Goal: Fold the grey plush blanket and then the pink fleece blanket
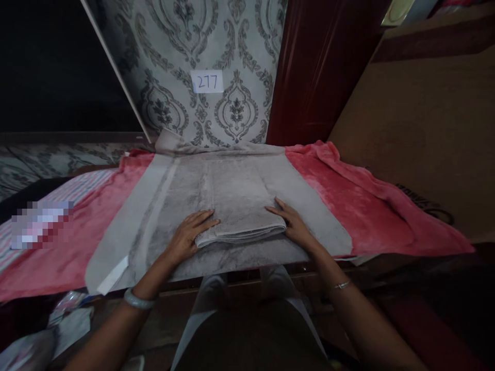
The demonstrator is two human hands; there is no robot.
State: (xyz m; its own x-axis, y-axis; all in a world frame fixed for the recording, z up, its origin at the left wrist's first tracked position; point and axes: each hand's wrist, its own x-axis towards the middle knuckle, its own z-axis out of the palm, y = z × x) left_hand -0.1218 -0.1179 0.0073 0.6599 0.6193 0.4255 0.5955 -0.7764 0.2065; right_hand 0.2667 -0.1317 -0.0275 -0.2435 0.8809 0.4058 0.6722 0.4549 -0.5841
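Note:
A folded grey towel (242,208) lies in front of me, its stacked layers showing along the near edge. Under it a larger grey plush cloth (330,224) is spread out, with a white label (113,274) at its near left corner. My left hand (191,234) rests at the towel's near left corner, fingers stretched over the top. On the opposite side my right hand (292,221) touches the near right corner, its fingers apart and thumb side toward the towel. Neither hand is closed around the fabric.
A pink-red plush blanket (359,208) covers the surface beneath the grey cloth. A large cardboard box (421,129) stands at right, a dark screen (65,67) at left. Patterned wallpaper (235,46) behind carries a paper marked 277 (207,81).

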